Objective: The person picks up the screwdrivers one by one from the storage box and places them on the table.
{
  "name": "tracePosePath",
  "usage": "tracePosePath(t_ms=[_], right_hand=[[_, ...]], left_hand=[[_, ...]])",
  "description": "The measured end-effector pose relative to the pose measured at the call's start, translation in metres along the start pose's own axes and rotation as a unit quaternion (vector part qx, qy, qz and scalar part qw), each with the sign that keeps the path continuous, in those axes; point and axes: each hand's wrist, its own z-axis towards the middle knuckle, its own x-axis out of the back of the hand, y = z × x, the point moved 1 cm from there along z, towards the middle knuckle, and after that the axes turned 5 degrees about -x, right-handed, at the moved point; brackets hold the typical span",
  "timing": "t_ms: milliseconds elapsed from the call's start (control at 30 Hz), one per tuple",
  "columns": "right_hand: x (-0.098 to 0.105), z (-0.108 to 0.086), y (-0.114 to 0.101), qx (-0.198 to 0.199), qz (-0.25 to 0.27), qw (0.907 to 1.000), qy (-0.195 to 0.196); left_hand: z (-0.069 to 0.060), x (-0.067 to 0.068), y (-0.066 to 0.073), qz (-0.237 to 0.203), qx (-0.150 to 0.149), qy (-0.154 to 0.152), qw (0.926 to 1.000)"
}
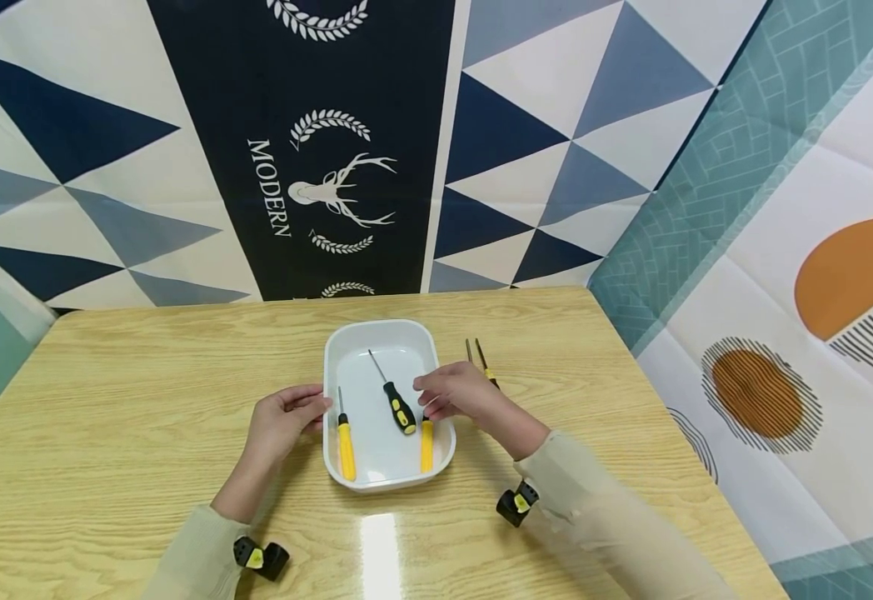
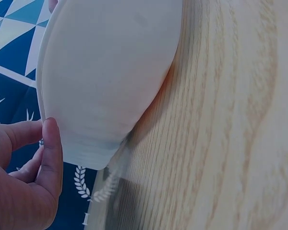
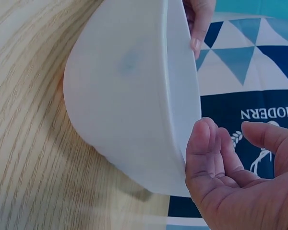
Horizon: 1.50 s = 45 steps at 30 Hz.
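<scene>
- Sleeves (image 1: 192, 558), pale, nearest the camera, each with a black and yellow clip (image 1: 260, 557) by the wrist
- Left hand (image 1: 279, 421), grasping the tray's left rim, pinched between thumb and fingers
- Tray (image 1: 389, 331), white with rounded corners, on the wooden table (image 1: 144, 400) between the hands
- Yellow screwdriver (image 1: 346, 448), lying inside along the tray's left wall, blade pointing away from the person
- Dark screwdriver (image 1: 399, 410), black with yellow patches, lying aslant mid-tray, blade pointing away and leftward
- Second yellow screwdriver (image 1: 426, 446), by the tray's right wall, handle showing, blade hidden under the right hand
- Right hand (image 1: 459, 392), over the tray's right rim, fingers relaxed and lightly bent, thumb apart, nothing seen in its grasp; whether it touches the rim I cannot tell
- Two tools (image 1: 491, 377), just right of the tray on the table, slim blades showing, the rest behind the right hand
</scene>
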Motion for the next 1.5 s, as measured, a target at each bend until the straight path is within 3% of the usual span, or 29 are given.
tracePosePath(t_ms=[400, 867, 1500], right_hand=[[-0.014, 0.0, 0.0, -0.006, 0.009, 0.9998, -0.018], [-0.037, 0.008, 0.005, -0.001, -0.027, 0.9994, -0.022], [-0.061, 0.015, 0.009, -0.027, -0.039, 0.9987, -0.021]], left_hand=[[0.0, 0.0, 0.001, -0.003, -0.001, 0.001, 1.0], [-0.001, 0.001, 0.0, -0.001, -0.002, 0.001, 1.0], [0.0, -0.001, 0.001, 0.003, 0.006, 0.006, 1.0]])
